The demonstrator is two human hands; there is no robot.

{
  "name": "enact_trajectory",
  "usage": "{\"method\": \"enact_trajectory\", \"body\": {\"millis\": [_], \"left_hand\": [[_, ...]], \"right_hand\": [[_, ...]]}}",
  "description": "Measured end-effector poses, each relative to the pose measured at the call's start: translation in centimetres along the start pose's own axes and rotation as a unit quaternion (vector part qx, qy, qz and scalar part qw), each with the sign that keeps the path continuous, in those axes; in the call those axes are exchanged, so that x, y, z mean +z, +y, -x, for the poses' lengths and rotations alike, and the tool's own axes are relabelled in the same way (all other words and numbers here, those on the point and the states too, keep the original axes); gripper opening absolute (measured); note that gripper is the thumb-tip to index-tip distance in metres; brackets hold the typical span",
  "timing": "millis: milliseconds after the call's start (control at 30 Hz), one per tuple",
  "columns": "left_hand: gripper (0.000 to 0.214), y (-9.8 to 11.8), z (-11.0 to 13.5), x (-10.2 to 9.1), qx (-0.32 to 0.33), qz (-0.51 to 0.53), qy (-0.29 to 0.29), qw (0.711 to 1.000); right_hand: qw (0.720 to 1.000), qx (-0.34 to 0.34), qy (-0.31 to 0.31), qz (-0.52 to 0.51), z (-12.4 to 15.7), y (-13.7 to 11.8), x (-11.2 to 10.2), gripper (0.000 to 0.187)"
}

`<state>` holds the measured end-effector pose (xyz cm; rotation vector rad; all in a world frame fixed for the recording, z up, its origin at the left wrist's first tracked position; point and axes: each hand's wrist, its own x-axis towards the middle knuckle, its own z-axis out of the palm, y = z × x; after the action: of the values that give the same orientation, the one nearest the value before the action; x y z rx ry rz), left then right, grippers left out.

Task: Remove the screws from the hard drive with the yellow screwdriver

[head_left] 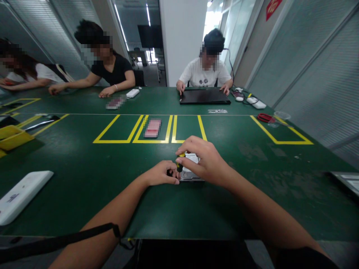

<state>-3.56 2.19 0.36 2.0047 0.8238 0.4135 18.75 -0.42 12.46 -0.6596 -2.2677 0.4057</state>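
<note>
Silver metal shines on the hard drive (192, 175), which lies flat on the green table (112, 164), right in front of the person. The right hand (207, 160) grips a small screwdriver (180, 166) by its black and yellow handle. The screwdriver stands almost straight up, with its low end at the near left corner of the drive. The left hand (161, 173) is just beside that corner, with its fingers bent. I cannot tell if it is gripping the drive or only resting by it.

Past the hands, yellow tape (112, 141) makes boxes on the table. A blurry pink thing (153, 128) lies inside one box. Far to the left are a white flat case (24, 196) and a yellow tray (17, 137). Across the table, a person in a white shirt (206, 73) has both hands on a flat black panel (204, 97).
</note>
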Motion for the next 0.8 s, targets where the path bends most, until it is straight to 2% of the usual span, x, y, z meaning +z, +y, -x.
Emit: {"method": "enact_trajectory", "body": {"millis": [800], "left_hand": [[0.023,0.31,0.02,0.01,-0.005,0.024,0.001,1.000]], "right_hand": [[1.000,0.001,0.007,-0.009,0.02,0.08,0.15,0.006]]}}
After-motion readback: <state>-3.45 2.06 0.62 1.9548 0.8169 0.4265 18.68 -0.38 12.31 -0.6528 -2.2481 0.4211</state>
